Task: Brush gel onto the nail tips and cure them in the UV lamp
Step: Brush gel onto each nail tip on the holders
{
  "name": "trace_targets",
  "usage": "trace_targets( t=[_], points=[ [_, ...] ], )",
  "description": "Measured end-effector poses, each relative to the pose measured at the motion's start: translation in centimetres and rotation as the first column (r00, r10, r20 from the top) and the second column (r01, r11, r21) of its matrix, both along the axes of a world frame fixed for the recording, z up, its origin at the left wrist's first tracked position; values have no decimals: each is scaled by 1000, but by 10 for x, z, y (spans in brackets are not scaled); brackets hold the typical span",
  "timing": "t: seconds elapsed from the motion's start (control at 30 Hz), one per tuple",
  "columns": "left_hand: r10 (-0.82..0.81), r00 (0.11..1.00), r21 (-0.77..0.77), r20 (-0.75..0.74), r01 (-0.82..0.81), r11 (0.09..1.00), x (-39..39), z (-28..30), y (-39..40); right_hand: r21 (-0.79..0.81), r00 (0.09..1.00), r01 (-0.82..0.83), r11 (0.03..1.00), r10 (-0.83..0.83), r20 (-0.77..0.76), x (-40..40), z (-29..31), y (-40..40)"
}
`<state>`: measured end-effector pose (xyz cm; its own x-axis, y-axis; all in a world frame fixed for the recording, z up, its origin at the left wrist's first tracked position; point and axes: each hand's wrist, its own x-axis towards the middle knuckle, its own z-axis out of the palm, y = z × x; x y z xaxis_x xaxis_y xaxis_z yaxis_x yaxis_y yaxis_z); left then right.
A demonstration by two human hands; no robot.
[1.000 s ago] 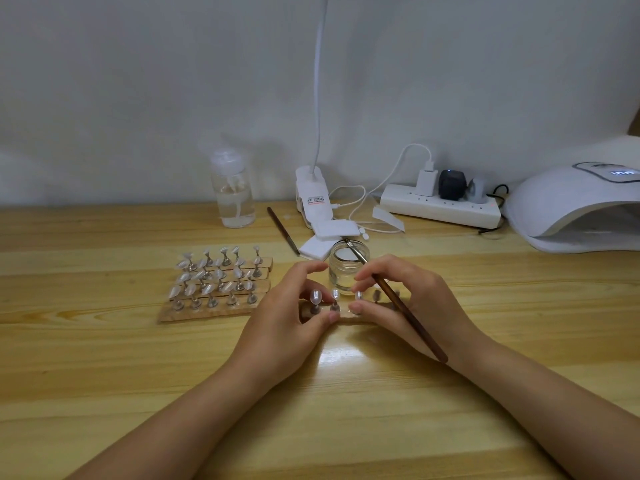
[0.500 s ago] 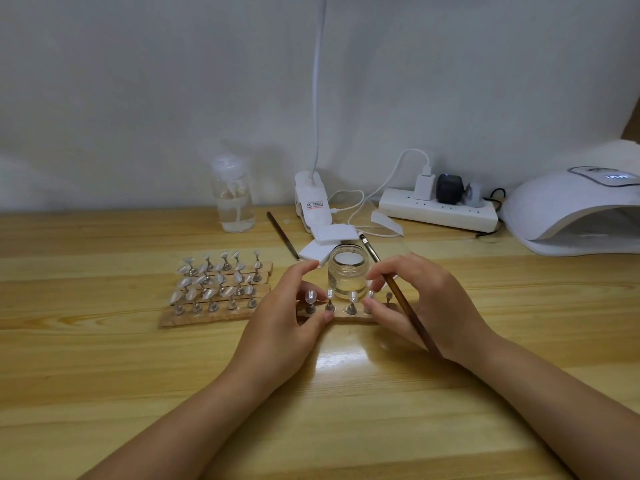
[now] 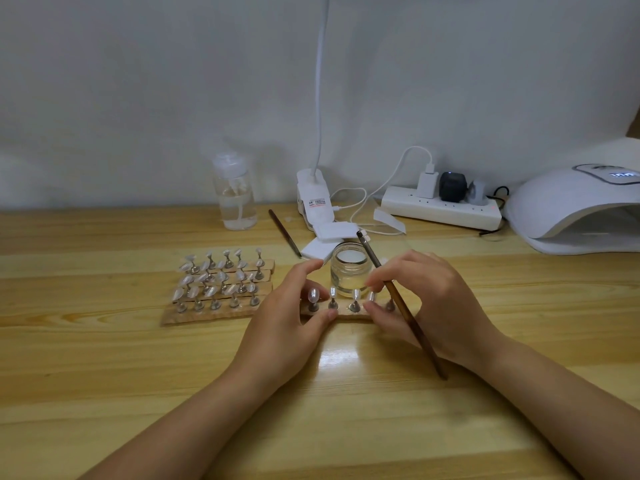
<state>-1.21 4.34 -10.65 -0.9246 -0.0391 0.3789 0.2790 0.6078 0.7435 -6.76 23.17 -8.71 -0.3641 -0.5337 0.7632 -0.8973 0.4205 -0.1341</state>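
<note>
I see the wooden strip [image 3: 341,311] lying left-to-right before the gel jar [image 3: 349,273], five nail tips [image 3: 354,295] upright on it (one half hidden). My left hand [image 3: 287,317] pinches its left end; my right hand [image 3: 429,303] pinches the other, also clamping the brush [image 3: 401,306], bristles pointing away-left.

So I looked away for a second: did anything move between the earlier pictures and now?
Hardly. The left hand and right hand keep holding the small strip of nail tips in front of the gel jar; the right keeps the brush, now tilted slightly more upright. The big rack and UV lamp stayed put.
</note>
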Motion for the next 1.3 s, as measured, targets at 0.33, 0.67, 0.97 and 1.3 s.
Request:
trace_targets(
  t=[0.33,0.67,0.97,1.3],
  points=[
    [-33,997,-67,-73,28,997,5,8,5,-193,999,-2,981,12,49,10,0,-8],
    [-132,949,-107,-286,105,989,13,16,9,-272,998,-55,961,64,23,18,-2,-19],
    [-91,941,-12,-326,92,996,12,20,9,-253,998,-22,967,34,43,18,-3,-20],
    [-26,970,154,-241,64,986,13,22,5,-597,791,204,776,229,567,13,24,-12]
  ],
)
